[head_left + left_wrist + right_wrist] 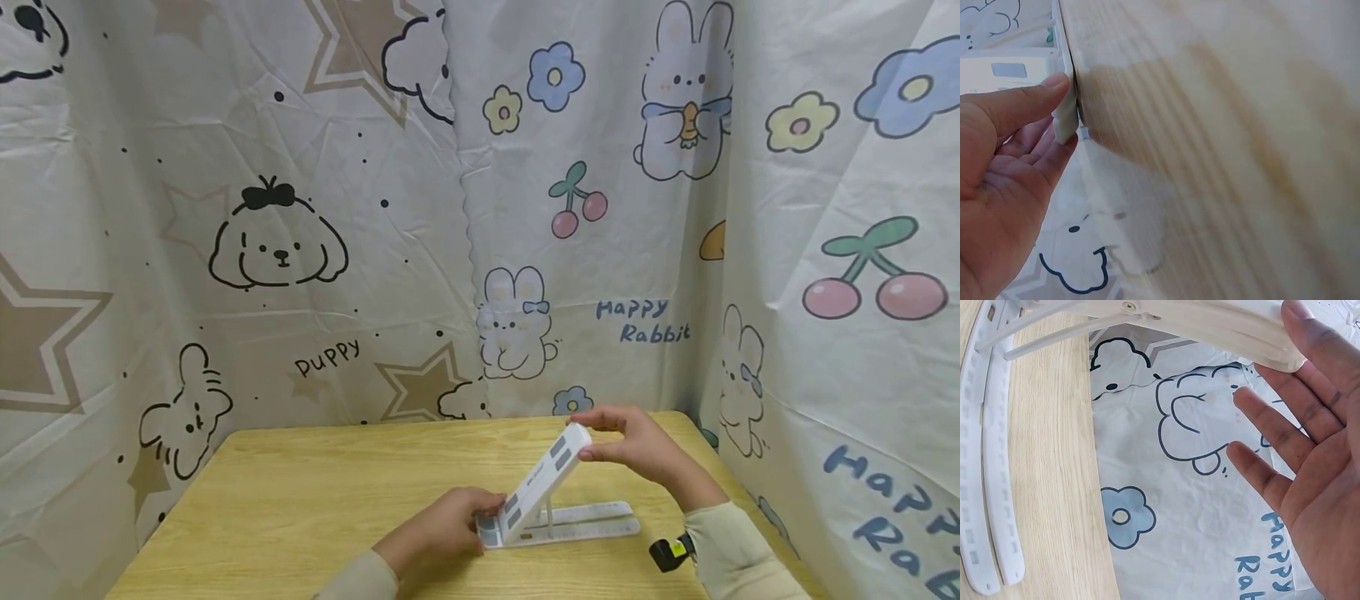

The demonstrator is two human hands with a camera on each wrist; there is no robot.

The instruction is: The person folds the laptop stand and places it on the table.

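Observation:
A white folding laptop stand point(543, 477) stands on the table with its upper panel point(1222, 331) raised at a slant. Grey pads show on the panel's face, and thin struts point(550, 518) hold it above two slotted base rails point(596, 530). My left hand point(446, 529) pinches the low hinged end point(1065, 128) between thumb and fingers. At the raised end, my right hand point(641, 446) grips the panel, thumb on one side and fingers on the other. The right wrist view shows its other two fingers spread away from the panel.
The yellow wood-grain table point(322, 483) has a back edge close to a printed cloth curtain point(405, 275), which also hangs at both sides. A small black device point(670, 552) with a yellow label sits by the right sleeve.

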